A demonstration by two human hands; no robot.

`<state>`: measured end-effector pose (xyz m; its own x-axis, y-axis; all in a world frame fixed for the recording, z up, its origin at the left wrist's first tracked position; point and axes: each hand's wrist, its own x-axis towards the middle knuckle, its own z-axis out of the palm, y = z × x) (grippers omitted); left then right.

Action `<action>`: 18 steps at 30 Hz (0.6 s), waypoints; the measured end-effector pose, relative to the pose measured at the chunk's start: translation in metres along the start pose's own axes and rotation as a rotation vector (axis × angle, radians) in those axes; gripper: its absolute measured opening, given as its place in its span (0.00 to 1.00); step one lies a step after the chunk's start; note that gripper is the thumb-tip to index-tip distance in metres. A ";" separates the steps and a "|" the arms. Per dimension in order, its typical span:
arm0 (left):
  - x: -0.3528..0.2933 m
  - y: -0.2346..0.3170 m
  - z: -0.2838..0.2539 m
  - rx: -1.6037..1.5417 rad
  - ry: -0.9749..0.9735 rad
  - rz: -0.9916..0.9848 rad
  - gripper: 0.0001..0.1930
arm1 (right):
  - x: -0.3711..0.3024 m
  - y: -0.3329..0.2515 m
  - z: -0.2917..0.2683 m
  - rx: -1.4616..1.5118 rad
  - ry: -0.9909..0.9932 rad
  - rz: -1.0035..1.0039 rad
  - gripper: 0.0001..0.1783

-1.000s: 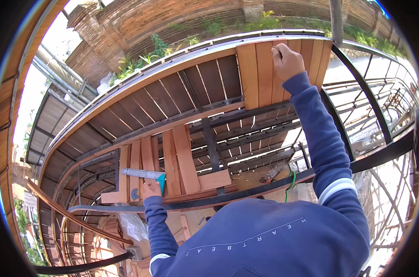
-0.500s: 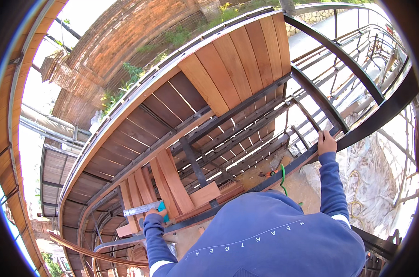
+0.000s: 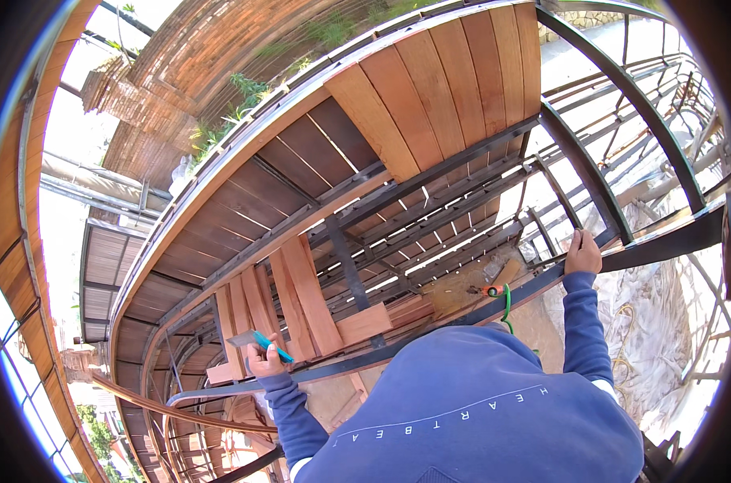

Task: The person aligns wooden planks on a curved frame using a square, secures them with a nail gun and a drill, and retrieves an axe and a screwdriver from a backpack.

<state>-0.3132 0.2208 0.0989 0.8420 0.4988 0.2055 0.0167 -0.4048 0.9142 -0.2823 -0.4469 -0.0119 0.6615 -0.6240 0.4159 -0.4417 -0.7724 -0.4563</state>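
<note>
My left hand (image 3: 266,361) is closed round a try square with a teal handle (image 3: 274,347) and a steel blade (image 3: 242,339). It holds the square just above loose reddish-brown planks (image 3: 309,299) lying across the frame. The blade now looks foreshortened and tilted. Away to the right, my right hand (image 3: 583,255) grips the black metal rail (image 3: 534,284), its fingers wrapped over the edge near a curved upright. A shorter board (image 3: 364,324) lies crosswise beside the planks.
Fitted boards (image 3: 434,88) cover part of the curved black frame. Open gaps show between the metal bars (image 3: 347,262). Below the rail, an orange tool (image 3: 492,291) lies near a green cord (image 3: 507,306). Plastic sheeting (image 3: 651,322) spreads at the right, and a brick wall (image 3: 212,56) stands beyond.
My left hand has lifted and turned the try square, which lay flat across the planks before. The right hand keeps its hold on the rail. The whole view has shifted slightly.
</note>
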 end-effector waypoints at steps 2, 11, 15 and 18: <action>-0.005 0.051 0.021 -0.174 0.007 0.120 0.11 | 0.001 0.000 0.001 -0.005 -0.007 0.000 0.12; 0.038 0.114 0.136 0.345 -0.036 0.601 0.17 | 0.002 -0.001 0.003 0.018 -0.007 -0.006 0.13; 0.065 0.109 0.199 0.487 -0.274 0.743 0.15 | 0.002 -0.003 0.002 0.066 0.010 0.006 0.12; 0.098 0.063 0.240 0.622 -0.489 0.697 0.19 | 0.000 0.002 0.008 0.102 0.017 0.020 0.12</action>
<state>-0.1000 0.0604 0.0927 0.8955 -0.3028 0.3263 -0.3973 -0.8742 0.2792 -0.2780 -0.4473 -0.0193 0.6426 -0.6417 0.4186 -0.3904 -0.7443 -0.5418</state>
